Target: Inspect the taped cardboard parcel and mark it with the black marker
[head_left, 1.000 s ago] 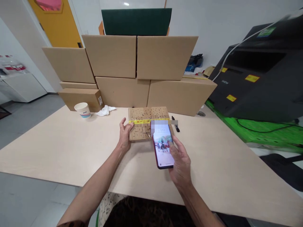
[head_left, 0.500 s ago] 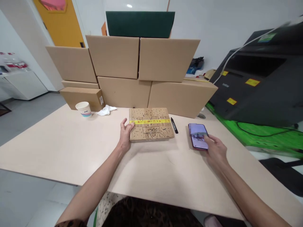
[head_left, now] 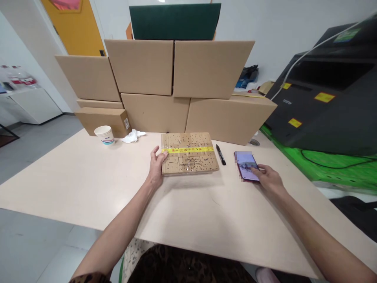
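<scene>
A flat cardboard box (head_left: 190, 161) with dark specks and a yellow printed tape strip rests on the table in front of me. My left hand (head_left: 156, 165) grips its left edge, thumb on top and the other fingers partly hidden. To the right, my right hand (head_left: 269, 179) holds a smartphone (head_left: 246, 165) by its near right side, the lit screen facing up. The phone is low over the table; whether it touches the top I cannot tell. Between box and phone lies a black marker (head_left: 220, 154), apart from both hands.
Plain cardboard boxes (head_left: 141, 67) are stacked along the table's back, with a dark green box (head_left: 175, 21) on top. A paper cup (head_left: 105, 135) and a crumpled tissue (head_left: 134, 136) sit at the back left. A large black machine (head_left: 326, 90) stands beyond the right edge.
My right hand has carried the phone from over the box's right part out to the right and down towards the table. My left hand has stayed on the box's left edge.
</scene>
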The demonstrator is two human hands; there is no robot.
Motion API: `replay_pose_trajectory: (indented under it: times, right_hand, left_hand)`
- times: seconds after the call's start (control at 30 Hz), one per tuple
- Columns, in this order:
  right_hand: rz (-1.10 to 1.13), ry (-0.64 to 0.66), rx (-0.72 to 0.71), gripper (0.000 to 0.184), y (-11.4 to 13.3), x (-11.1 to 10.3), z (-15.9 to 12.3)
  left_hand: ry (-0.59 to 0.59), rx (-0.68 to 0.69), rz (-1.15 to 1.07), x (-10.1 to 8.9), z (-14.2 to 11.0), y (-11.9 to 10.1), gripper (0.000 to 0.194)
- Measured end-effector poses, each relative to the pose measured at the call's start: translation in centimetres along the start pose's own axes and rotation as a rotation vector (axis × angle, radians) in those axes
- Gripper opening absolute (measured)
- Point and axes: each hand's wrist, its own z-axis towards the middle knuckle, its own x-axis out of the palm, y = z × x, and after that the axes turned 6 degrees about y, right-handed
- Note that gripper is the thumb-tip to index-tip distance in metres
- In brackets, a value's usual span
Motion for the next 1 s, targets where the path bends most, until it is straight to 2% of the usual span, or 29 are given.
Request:
replay_pose_trajectory:
  times: [0.2,0.4,0.67,0.87,1.0]
  right_hand:
    - [-0.338,0.082,-0.050,0.020,0.5,0.5,-0.1]
    - [-0.480,0.192,-0.140,0.032,0.8,3.2,0.0]
    - [-0.546,0.301,-0.263,0.047,1.0,5.8,-0.7]
    - [-0.526,0.311,-0.325,0.047,1.1,6.2,-1.3]
    - [-0.455,0.308,-0.430,0.048,2.4,6.4,-3.1]
  left_hand:
    - [0.019,0.004,0.001,-0.1,0.1,0.1,0.089]
    - [0.010,-0.002,0.005,0.0,0.0,-0.1,0.086]
    - [-0.003,-0.003,0.008,-0.2,0.1,0.0,0.081]
    - [0.001,0.003,-0.005,-0.2,0.2,0.0,0.078]
    - [0.016,-0.001,-0.010,0.0,0.1,-0.1,0.077]
